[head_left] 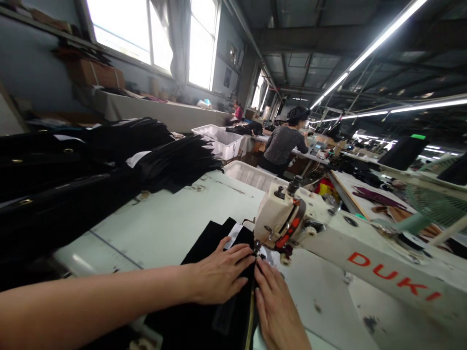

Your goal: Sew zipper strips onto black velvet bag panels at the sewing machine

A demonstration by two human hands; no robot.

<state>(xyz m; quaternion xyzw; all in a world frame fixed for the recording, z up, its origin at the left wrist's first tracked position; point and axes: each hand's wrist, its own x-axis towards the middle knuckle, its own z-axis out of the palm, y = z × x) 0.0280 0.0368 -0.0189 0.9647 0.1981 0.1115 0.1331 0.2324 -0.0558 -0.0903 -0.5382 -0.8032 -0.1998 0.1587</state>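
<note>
Head view: a sewing machine reaches in from the right, its working end just beyond the fingertips of both hands. The black cloth lies on the pale surface, its far right edge at the machine's foot. The left hand rests palm down with fingers spread, pressing the cloth and grasping nothing. The right hand lies at the cloth's right edge, fingers straight and close together, likewise not clenched; whether its fingertips touch the cloth or only the surface cannot be told. The chief hazard is to the fingertips, which lie near the foot; a slip or a sudden feed could carry them beneath the needle, itself too small to make out. Uneven pressure between the hands could skew or pucker the cloth. The white tag, near the foot, might be caught if the cloth turned. The gold-coloured strip along the near edge could twist if left unguided. A pile of black pieces stands beyond, well apart.
</note>
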